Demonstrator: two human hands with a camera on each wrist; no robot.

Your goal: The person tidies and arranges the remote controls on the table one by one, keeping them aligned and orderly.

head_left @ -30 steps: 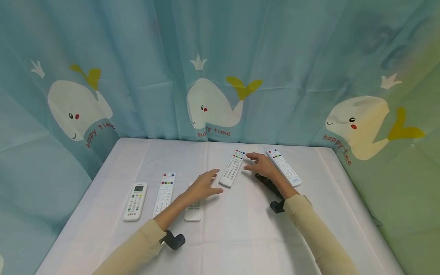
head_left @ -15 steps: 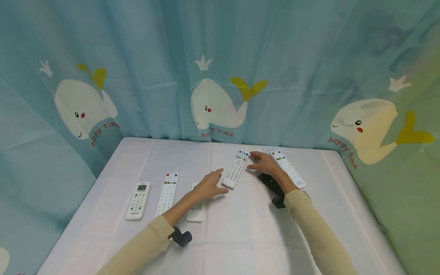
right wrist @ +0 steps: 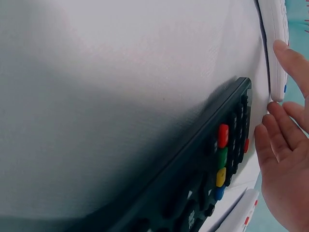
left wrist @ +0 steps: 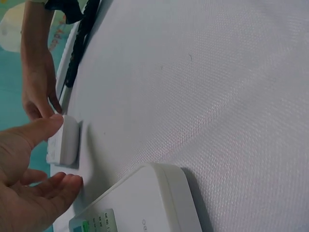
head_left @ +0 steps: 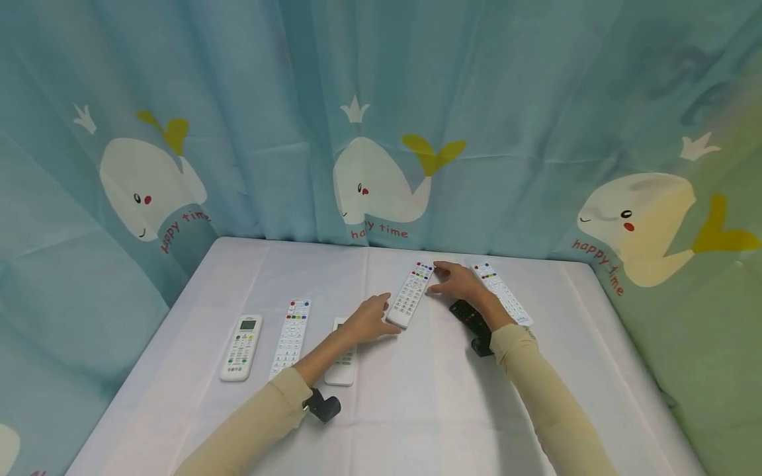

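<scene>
A white remote control [head_left: 411, 294] with coloured buttons lies slanted on the table's far middle, between the two hands. By its near end is the left hand [head_left: 370, 320], thumb and fingers spread apart around that end. The right hand [head_left: 461, 283] is beside the far right end, its fingers loosely bent. In the right wrist view the thumb is close to the remote's side; whether it touches is unclear. A black remote control [right wrist: 193, 159] lies beneath the right wrist. Partly hidden below the left forearm is another white remote control [head_left: 339, 375].
Further left lie a white air-conditioner remote [head_left: 241, 348] with a small screen and a long white remote [head_left: 290, 334]. Another white remote [head_left: 503, 294] lies right of the right forearm. A whale-print curtain [head_left: 506, 132] hangs along the back edge of the white-covered table [head_left: 428, 410].
The left hand has moved slightly right, closer to the middle remote's near end. The right hand has come nearer its far end. The view has shifted slightly.
</scene>
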